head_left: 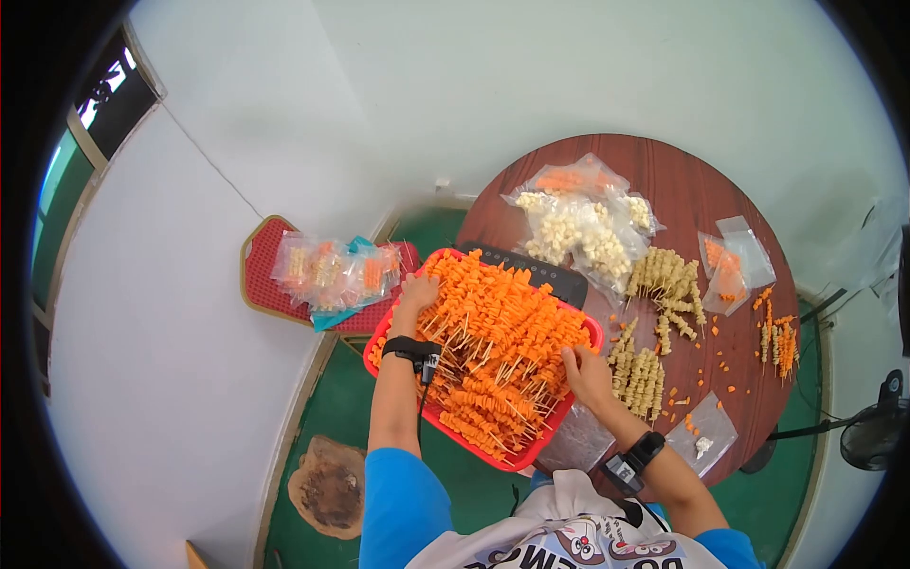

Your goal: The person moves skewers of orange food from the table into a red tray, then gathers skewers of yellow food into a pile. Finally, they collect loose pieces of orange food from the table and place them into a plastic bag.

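A red basket heaped with orange skewers is in front of my body, partly over the round table's left edge. My left hand is at the basket's upper left rim, its fingers bent against the rim and the nearest skewers. At the right rim is my right hand, fingers curled over the edge with the thumb towards the skewers. Just right of the basket lie pale green skewers, with a second bunch above them.
The round table holds bags of pale pieces, a bag of orange pieces, more skewers and a black device. Filled bags lie on a red chair. A wooden stump and a fan stand nearby.
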The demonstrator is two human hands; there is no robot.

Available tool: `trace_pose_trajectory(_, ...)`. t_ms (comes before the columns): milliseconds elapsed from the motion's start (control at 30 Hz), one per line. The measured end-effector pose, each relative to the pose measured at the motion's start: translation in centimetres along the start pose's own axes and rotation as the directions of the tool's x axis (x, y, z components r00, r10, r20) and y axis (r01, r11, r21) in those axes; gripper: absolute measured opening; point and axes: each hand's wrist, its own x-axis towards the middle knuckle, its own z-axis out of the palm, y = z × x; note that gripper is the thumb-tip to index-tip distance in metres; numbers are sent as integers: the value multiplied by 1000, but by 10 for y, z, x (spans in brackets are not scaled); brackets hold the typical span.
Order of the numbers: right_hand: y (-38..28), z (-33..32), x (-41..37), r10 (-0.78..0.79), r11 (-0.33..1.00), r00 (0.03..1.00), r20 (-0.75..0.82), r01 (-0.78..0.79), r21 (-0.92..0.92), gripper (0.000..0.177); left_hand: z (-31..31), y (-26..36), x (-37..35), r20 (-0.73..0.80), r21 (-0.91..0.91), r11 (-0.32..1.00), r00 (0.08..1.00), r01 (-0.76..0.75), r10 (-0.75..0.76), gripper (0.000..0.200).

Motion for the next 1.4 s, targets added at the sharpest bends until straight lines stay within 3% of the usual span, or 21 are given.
trace_pose_trajectory(33,-2,-5,2,39,999,999,-17,-39,27,32,6,-7,7,-93,-130,991,996,-18,6,58)
trace_pose_trajectory(100,1,-4,4,82,995,996,-35,-80,57,29,16,-17,18,-62,-70,994,995,-81,77,58)
trace_pose_trajectory(167,15,9,9,-74,986,948,-309,115,118,22,23,-25,24,-29,-18,989,989,-145,144,57)
trace_pose_trajectory(233,22,12,12,-48,985,949,-311,97,144,22,17,-20,15,-100,-197,929,949,-313,299,52)
trace_pose_trajectory(267,25,14,13,-23,982,949,-313,80,171,24,11,-19,12,-98,-195,930,950,-311,297,52)
trace_pose_trajectory(333,29,14,15,-53,979,948,-313,111,171,25,-26,6,-21,161,-396,915,974,-81,156,47)
trace_pose_trajectory(367,30,14,15,-85,976,946,-314,143,166,26,-28,5,-19,164,-393,916,974,-82,157,47)
trace_pose_trajectory(433,28,11,15,-89,972,946,-312,150,179,25,-28,-3,-10,96,-313,927,964,-206,247,44)
trace_pose_trajectory(567,29,11,18,-52,966,949,-311,127,227,24,-18,4,12,9,-434,892,990,-123,140,46)
trace_pose_trajectory(633,30,9,19,-58,966,943,-329,136,218,24,-12,14,12,-46,-329,903,960,-276,277,47)
trace_pose_trajectory(767,39,6,21,-50,965,934,-355,137,226,23,-9,17,17,51,-358,906,964,-226,260,49)
trace_pose_trajectory(833,32,-1,27,-43,963,942,-332,127,237,22,-4,6,21,-317,-401,823,904,-403,288,52)
trace_pose_trajectory(867,26,-5,34,-38,962,950,-309,119,247,22,-4,-2,23,-320,-402,822,903,-403,286,52)
trace_pose_trajectory(933,4,-14,66,-172,936,922,-347,263,234,24,-10,-14,17,-209,-392,908,976,-147,67,53)
trace_pose_trajectory(967,-9,-14,89,-207,922,925,-318,294,253,28,-14,-15,9,-4,-575,815,996,-76,90,58)
trace_pose_trajectory(1000,-24,-13,114,-243,906,926,-289,323,273,32,-12,-18,5,-8,-580,811,997,-70,80,58)
trace_pose_trajectory(1067,-59,-1,160,-294,941,955,-44,298,162,34,-7,-21,2,-158,-479,849,973,-224,167,66)
trace_pose_trajectory(1133,-84,22,205,-300,954,898,321,282,105,48,-8,-21,-7,-156,-466,846,966,-258,208,71)
trace_pose_trajectory(1200,-93,60,247,-265,957,854,448,291,11,54,2,-27,-7,-46,-310,916,967,-253,252,71)
trace_pose_trajectory(1233,-93,81,261,-213,950,811,545,303,-80,61,10,-31,-4,-88,-301,913,962,-274,260,70)
trace_pose_trajectory(1400,-90,146,279,-198,944,877,438,291,-157,73,10,-28,-11,-154,-311,913,962,-264,226,67)
